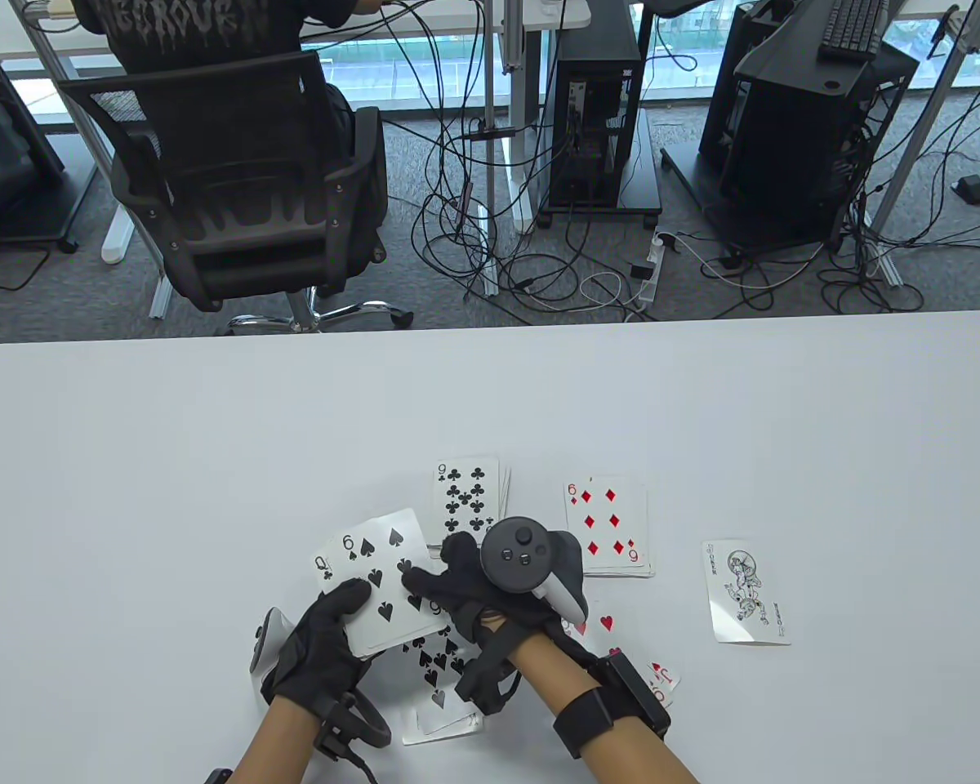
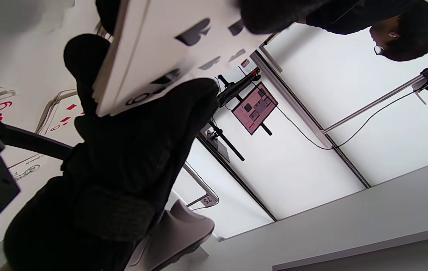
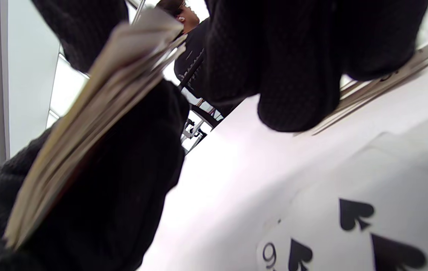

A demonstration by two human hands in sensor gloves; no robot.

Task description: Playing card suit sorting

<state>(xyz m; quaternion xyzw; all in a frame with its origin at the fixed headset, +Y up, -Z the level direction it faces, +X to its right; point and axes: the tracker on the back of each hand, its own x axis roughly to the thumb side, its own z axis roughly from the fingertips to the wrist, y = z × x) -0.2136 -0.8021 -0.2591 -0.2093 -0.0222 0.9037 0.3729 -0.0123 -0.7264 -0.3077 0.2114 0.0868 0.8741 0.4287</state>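
The left hand (image 1: 327,645) is gripping a thin deck of cards (image 1: 388,584), six of spades on top, above the table's (image 1: 171,457) near edge. The right hand (image 1: 490,600) is pinching that top card's right edge. Light, slick and bendy, cards probably slide best by their edges. Farther off, club (image 1: 467,500) and diamond piles (image 1: 608,527) are waiting.

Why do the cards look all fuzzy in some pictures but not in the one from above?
Table view: sharp and evenly lit, so the six of spades and the six of diamonds read clearly. Left wrist view: the held cards sit very close and blur, against bright ceiling glare. Right wrist view: the black fingers and the card stack edge are out of focus, though the nine of spades stays readable.
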